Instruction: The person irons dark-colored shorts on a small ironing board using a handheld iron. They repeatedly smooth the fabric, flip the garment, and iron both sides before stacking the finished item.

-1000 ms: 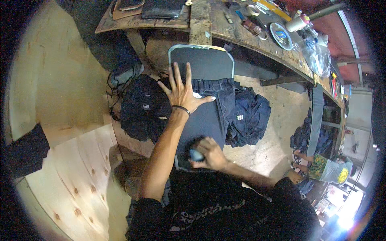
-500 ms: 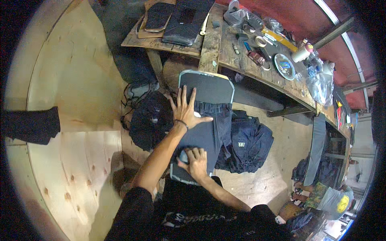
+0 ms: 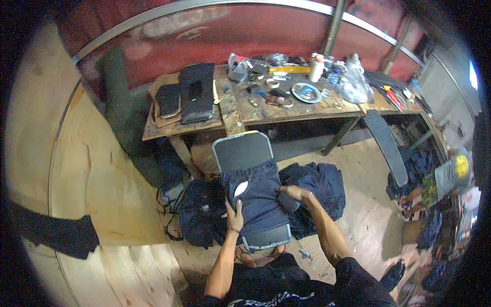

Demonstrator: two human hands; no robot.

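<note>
A dark navy garment (image 3: 261, 202) with a white label lies over a narrow black padded board (image 3: 243, 151) with a grey rim, straight in front of me. My left hand (image 3: 235, 215) rests flat on the garment's left edge, fingers pointing up. At the garment's right edge, my right hand (image 3: 295, 193) is curled over a small dark object (image 3: 289, 204); its kind is unclear. My bare feet (image 3: 255, 257) show just below the board's near end.
A black backpack (image 3: 202, 212) sits left of the board, a heap of dark clothes (image 3: 319, 187) right of it. Behind stands a wooden workbench (image 3: 232, 115) with black cases (image 3: 197, 92), a plate, a bottle and tools. A dark plank (image 3: 387, 146) leans at the right.
My view has tilted up, showing the whole workbench. My left hand has slid from the garment's top to its left edge. My right hand has moved from the near end to the right edge.
</note>
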